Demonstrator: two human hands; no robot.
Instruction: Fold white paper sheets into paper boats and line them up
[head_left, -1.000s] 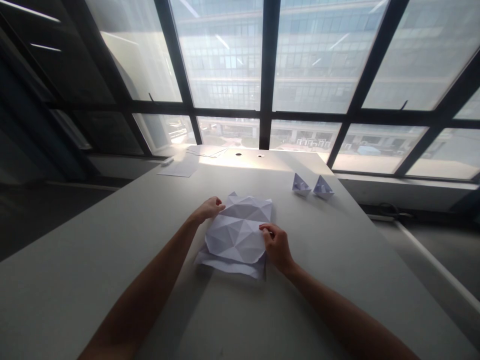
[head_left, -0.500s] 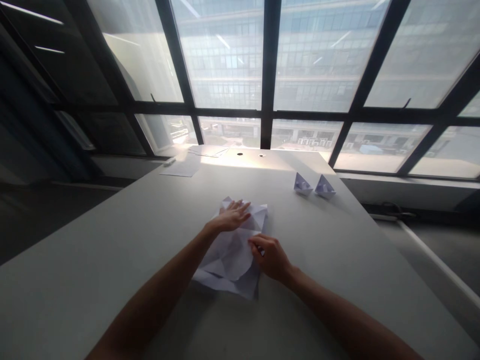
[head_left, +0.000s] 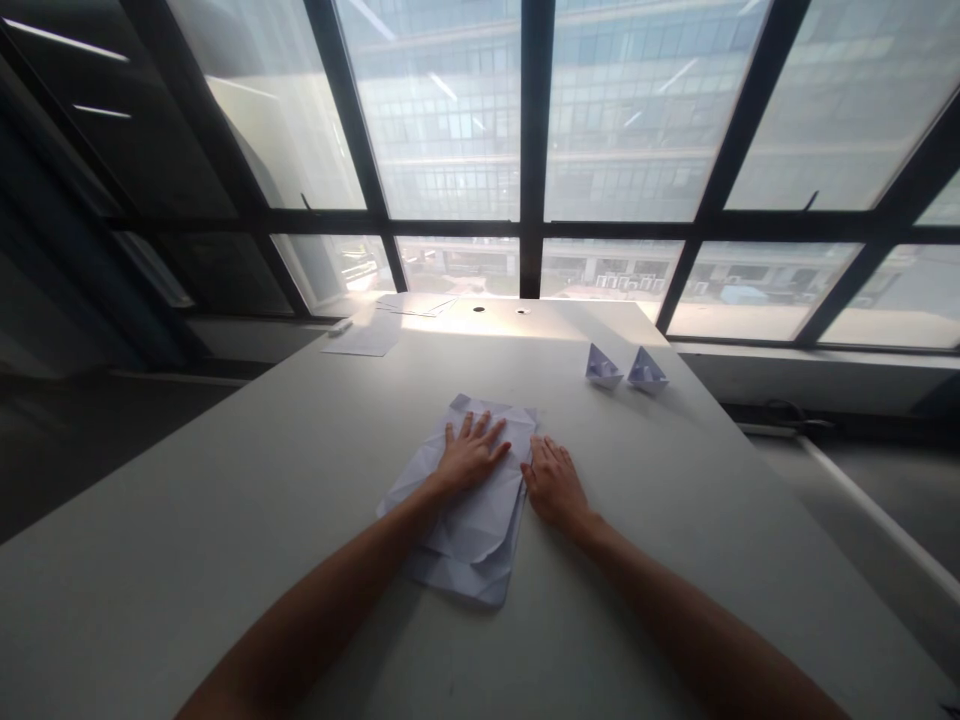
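Note:
Creased, folded white paper (head_left: pixel 480 535) lies on the white table in front of me, in layers, with a lower layer showing past the near edge. My left hand (head_left: pixel 471 458) rests flat on its upper part, fingers spread. At the paper's right edge is my right hand (head_left: pixel 555 485), its fingers stretched out and lying down along that edge, touching it. Nothing is gripped in either hand. Part of the paper is hidden beneath my left hand and forearm.
Two folded paper boats, a left one (head_left: pixel 603 368) and a right one (head_left: pixel 646 371), stand at the table's back right. Loose white sheets (head_left: pixel 360 338) and a small white object (head_left: pixel 340 327) lie at the back left. Windows rise beyond the table (head_left: pixel 225 480).
My right hand has let go of the paper, opened and shifted to its right edge. My left hand has spread and moved slightly nearer to me. The paper lies flatter.

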